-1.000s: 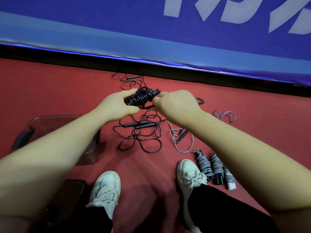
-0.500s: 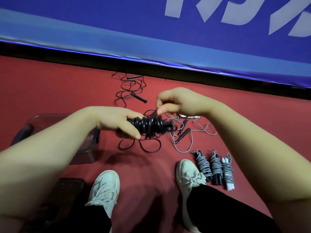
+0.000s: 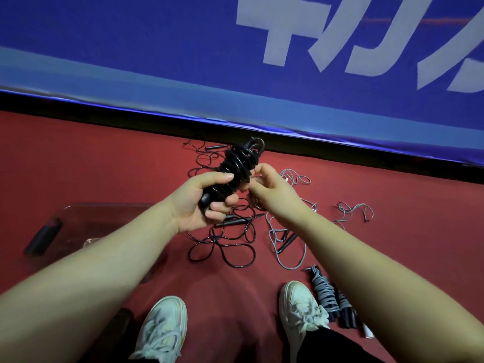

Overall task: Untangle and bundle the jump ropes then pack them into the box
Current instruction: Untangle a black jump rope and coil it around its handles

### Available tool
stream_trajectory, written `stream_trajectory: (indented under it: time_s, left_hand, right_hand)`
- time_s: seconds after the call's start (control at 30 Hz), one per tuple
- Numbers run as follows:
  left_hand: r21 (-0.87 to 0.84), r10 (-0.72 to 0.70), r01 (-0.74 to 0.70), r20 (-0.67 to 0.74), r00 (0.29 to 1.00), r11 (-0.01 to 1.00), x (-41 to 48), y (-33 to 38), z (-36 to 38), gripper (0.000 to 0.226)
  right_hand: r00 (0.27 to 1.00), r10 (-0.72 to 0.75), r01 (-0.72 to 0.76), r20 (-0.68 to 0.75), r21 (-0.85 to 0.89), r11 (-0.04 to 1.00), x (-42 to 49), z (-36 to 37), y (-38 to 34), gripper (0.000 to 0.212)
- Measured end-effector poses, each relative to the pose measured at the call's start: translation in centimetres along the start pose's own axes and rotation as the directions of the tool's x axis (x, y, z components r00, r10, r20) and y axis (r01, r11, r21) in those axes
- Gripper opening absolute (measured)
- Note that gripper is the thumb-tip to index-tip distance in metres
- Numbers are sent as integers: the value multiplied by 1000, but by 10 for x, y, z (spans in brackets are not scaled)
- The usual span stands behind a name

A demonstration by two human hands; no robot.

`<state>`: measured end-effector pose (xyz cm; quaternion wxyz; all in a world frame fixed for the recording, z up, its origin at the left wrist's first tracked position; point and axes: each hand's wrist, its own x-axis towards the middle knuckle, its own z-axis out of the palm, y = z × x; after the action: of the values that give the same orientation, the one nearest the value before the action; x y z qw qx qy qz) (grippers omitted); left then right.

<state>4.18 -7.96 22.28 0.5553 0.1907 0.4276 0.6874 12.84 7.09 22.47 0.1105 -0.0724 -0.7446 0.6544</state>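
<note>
- Well above the red floor (image 3: 104, 166), the left hand (image 3: 201, 205) holds a black rope bundle (image 3: 239, 163) tilted upward, its fingers (image 3: 222, 205) and thumb clamped round the lower end.
- Right hand (image 3: 272, 191) sits against the bundle's right side, fingers curled and pinching a coil.
- Below the hands, a loose black rope (image 3: 222, 247) sprawls on the floor, with a loose grey rope (image 3: 290, 247) just beside it.
- Finished grey bundles (image 3: 326, 294) lie by the right shoe (image 3: 301, 310).
- Clear box (image 3: 78, 221) stands on the floor to the left, partly behind the left forearm.
</note>
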Motion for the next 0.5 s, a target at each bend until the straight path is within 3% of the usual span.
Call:
stream_trajectory:
  time_s: [0.17,0.37,0.43,0.5]
  left_hand:
    - [109,87,-65,-208,974,992,1,1,9,27]
    - [248,269,-186,-360,893,951,2,3,9,17]
    - [293,330,-235,-336,882,927,1,5,8,27]
    - [315,357,-260,-304,883,913,1,6,11,36]
  right_hand:
    - [996,49,-53,71,59,997,-4,-10,-3,32]
    - [984,55,-15,171,-228,973,-14,-12,-6,44]
    - [990,-12,52,139,-289,956,-14,-9,-6,37]
    - [989,-148,140,0,-337,931,-14,-8,-4,19]
